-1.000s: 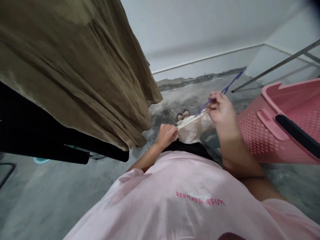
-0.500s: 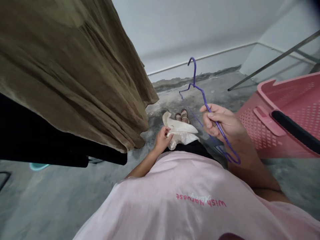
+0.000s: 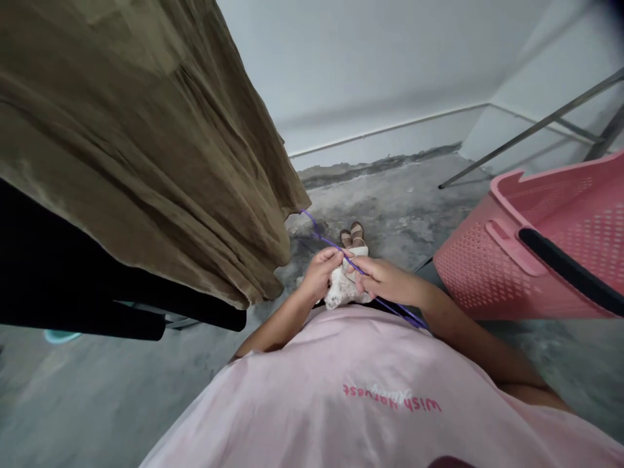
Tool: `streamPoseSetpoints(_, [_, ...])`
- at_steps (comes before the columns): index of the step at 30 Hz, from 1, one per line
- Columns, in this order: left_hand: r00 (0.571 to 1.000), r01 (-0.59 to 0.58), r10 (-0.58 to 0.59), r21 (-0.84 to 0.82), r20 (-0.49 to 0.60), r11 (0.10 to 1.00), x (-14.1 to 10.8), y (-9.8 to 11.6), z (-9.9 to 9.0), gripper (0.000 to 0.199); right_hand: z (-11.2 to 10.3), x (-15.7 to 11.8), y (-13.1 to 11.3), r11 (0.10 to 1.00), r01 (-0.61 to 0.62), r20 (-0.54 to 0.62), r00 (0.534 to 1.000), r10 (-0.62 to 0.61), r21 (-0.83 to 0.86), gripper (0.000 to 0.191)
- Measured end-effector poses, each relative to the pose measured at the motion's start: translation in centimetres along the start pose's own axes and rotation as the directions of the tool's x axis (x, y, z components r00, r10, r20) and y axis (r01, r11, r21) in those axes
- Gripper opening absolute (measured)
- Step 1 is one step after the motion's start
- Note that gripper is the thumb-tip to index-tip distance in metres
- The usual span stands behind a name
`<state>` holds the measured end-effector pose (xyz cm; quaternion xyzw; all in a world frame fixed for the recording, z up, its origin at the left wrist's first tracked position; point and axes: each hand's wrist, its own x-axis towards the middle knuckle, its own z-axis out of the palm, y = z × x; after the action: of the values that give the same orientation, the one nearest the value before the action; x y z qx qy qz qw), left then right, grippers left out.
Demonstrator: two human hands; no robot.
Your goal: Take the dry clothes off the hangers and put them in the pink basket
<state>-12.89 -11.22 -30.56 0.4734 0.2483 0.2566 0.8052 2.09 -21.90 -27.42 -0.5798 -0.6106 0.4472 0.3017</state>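
Observation:
Close in front of my waist, my two hands nearly meet. My left hand [image 3: 320,273] is closed, pinching a white lacy garment [image 3: 341,292] that hangs below the fingers. My right hand [image 3: 385,279] is closed around the purple clothes hanger [image 3: 402,313], which lies slantwise across the garment. One end of the hanger points toward the brown cloth; the other end rests close to my pink shirt. Both hands partly cover the garment, so its full shape cannot be made out.
Brown cloth [image 3: 195,162] hangs at the left above black hanging fabric [image 3: 73,273]. A pink perforated basket [image 3: 472,266] with a black handle stands at the right, before a metal leg frame [image 3: 526,133]. A turquoise basin [image 3: 61,336] shows at lower left. A white wall is ahead.
My right hand has brought the hanger down and left, from upright beside the basket to lying across the garment. My left hand has shifted slightly right, still gripping the garment.

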Motion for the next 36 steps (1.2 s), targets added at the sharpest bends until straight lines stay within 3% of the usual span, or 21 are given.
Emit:
streamPoseSetpoints(4, [0.976, -0.089, 0.068, -0.095, -0.206, 0.992, 0.5, 0.2, -0.8, 0.049, -0.3, -0.8, 1.8, 0.998, 0.059, -0.051, 0.997, -0.061, -0.025, 0.034])
streamPoseSetpoints(7, [0.929, -0.186, 0.112, -0.182, -0.354, 0.966, 1.0, 0.6, -1.7, 0.050, -0.5, -1.9, 2.4, 0.994, 0.064, -0.106, 0.993, -0.054, 0.090, 0.024])
streamPoseSetpoints(9, [0.916, -0.196, 0.097, -0.221, -0.390, 0.955, 1.2, 0.7, -2.0, 0.052, -0.6, -2.7, 2.4, 0.976, 0.070, -0.151, 0.988, -0.039, 0.207, 0.019])
streamPoseSetpoints(14, [0.963, -0.013, -0.056, -0.252, -0.262, 0.968, 0.6, -0.3, -0.9, 0.055, -2.8, -4.7, 2.9, 0.945, 0.048, -0.280, 0.959, 0.047, 0.324, 0.030])
streamPoseSetpoints(17, [0.983, 0.088, -0.122, -0.226, -0.140, 0.970, -0.3, -1.6, 0.2, 0.048, -5.3, -6.5, 2.1, 0.951, 0.091, -0.454, 0.889, 0.056, 0.295, 0.023])
streamPoseSetpoints(19, [0.982, 0.157, -0.175, -0.209, -0.073, 0.965, -0.9, -2.4, 0.6, 0.044, -6.8, -7.9, 0.4, 0.938, 0.206, -0.636, 0.772, 0.019, 0.278, 0.020])
streamPoseSetpoints(20, [0.978, 0.188, -0.202, -0.199, -0.052, 0.962, -1.1, -2.7, 0.8, 0.043, -7.4, -8.5, -0.6, 0.917, 0.299, -0.737, 0.676, -0.009, 0.263, 0.020])
streamPoseSetpoints(22, [0.970, 0.229, -0.239, -0.180, -0.036, 0.957, -1.4, -3.1, 0.8, 0.042, -8.4, -9.3, -3.1, 0.839, 0.516, -0.905, 0.420, -0.072, 0.173, 0.018])
streamPoseSetpoints(24, [0.968, 0.237, -0.248, -0.171, -0.045, 0.956, -1.5, -3.3, 0.9, 0.042, -9.5, -9.5, -5.7, 0.731, 0.682, -0.978, 0.155, -0.139, 0.004, 0.016])
streamPoseSetpoints(25, [0.968, 0.232, -0.244, -0.171, -0.053, 0.958, -1.5, -3.3, 0.9, 0.042, -10.2, -9.5, -6.9, 0.683, 0.725, -0.983, 0.041, -0.177, -0.092, 0.015])
streamPoseSetpoints(27, [0.970, 0.224, -0.236, -0.171, -0.057, 0.960, -1.5, -3.3, 1.0, 0.042, -11.8, -9.1, -8.9, 0.597, 0.756, -0.957, -0.138, -0.256, -0.269, 0.015])
streamPoseSetpoints(28, [0.970, 0.223, -0.236, -0.171, -0.057, 0.960, -1.5, -3.3, 1.1, 0.042, -12.7, -8.9, -9.8, 0.560, 0.757, -0.936, -0.204, -0.287, -0.337, 0.016])
streamPoseSetpoints(30, [0.970, 0.220, -0.234, -0.172, -0.061, 0.960, -1.6, -3.3, 1.2, 0.043, -14.8, -8.2, -11.1, 0.505, 0.748, -0.896, -0.290, -0.335, -0.431, 0.017])
streamPoseSetpoints(32, [0.971, 0.214, -0.228, -0.174, -0.068, 0.961, -1.9, -3.3, 1.1, 0.044, -16.8, -7.5, -12.2, 0.483, 0.731, -0.871, -0.337, -0.358, -0.481, 0.017])
streamPoseSetpoints(36, [0.972, 0.201, -0.218, -0.174, -0.084, 0.964, -2.4, -3.5, 0.6, 0.044, -19.9, -5.9, -13.6, 0.524, 0.653, -0.837, -0.406, -0.367, -0.547, 0.019])
